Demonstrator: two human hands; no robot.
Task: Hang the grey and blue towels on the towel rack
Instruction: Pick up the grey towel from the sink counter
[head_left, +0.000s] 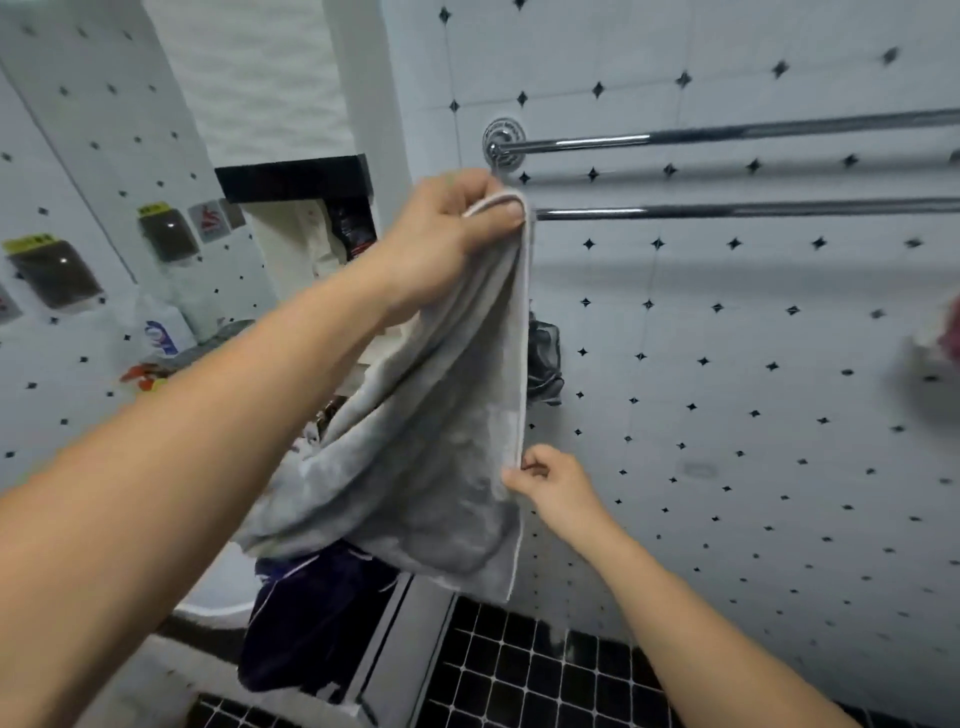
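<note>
While most of the view is being filled by the white tiled wall (727, 389) with its small black diamonds, the grey towel (441, 441) is being held up in front of it. It is hanging long and rumpled and is not yet laid over either bar. The towel rack (727, 210) is being shown as two chrome bars fixed to that wall, one above the other, running off to the right. The towel's top corner is being kept just beside the left end of the lower bar. The blue towel (311, 613), dark navy and bunched, is being partly overlapped by the grey one's lower end, next to black floor tiles (519, 675); what it is lying on cannot be told. The grey towel's upper corner is being gripped by the left hand (452, 234), fingers curled round the pale hem. Lower down, the same hemmed edge is being pinched between thumb and fingertips by the right hand (550, 483). A dark mesh sponge (545, 364) is being half hidden behind the towel.
</note>
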